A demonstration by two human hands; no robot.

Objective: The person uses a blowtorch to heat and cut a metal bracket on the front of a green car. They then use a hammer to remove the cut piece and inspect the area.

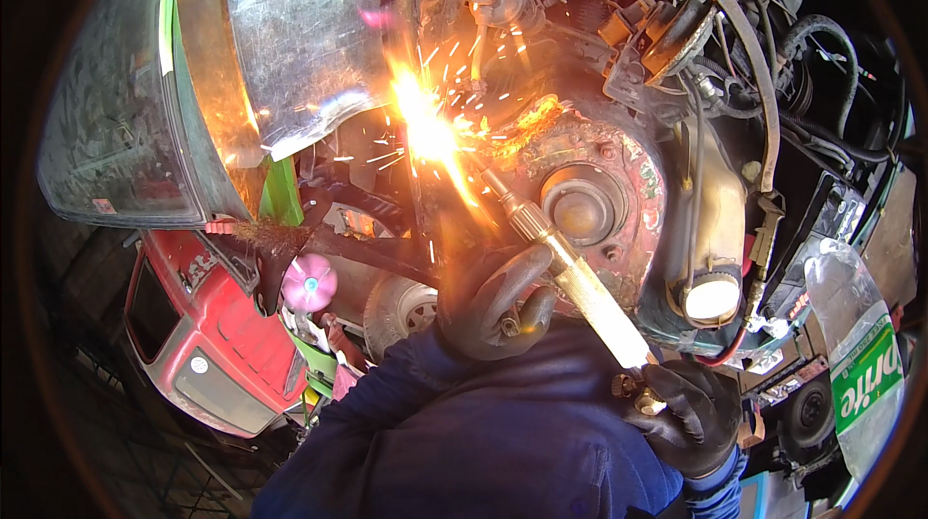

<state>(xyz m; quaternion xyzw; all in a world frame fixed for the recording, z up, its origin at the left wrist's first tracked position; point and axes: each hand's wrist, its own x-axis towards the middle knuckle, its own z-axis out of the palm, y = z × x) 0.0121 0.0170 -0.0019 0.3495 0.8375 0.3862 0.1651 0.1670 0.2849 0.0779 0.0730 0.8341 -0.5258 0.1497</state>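
1. Cluttered engine bay (735, 65) is filling the far side, with a red vehicle (208, 335) sitting low on the left.
2. I am clamping my gloved right hand (688, 415) on the brass cutting torch (580, 277); my gloved left hand (493, 302) is curling around its neck.
3. Sparks are flying at the red strut tower (580, 171); the cut is looking only partly done.

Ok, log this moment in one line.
left hand: on torch | right hand: at torch valves | flame: sparking on red panel
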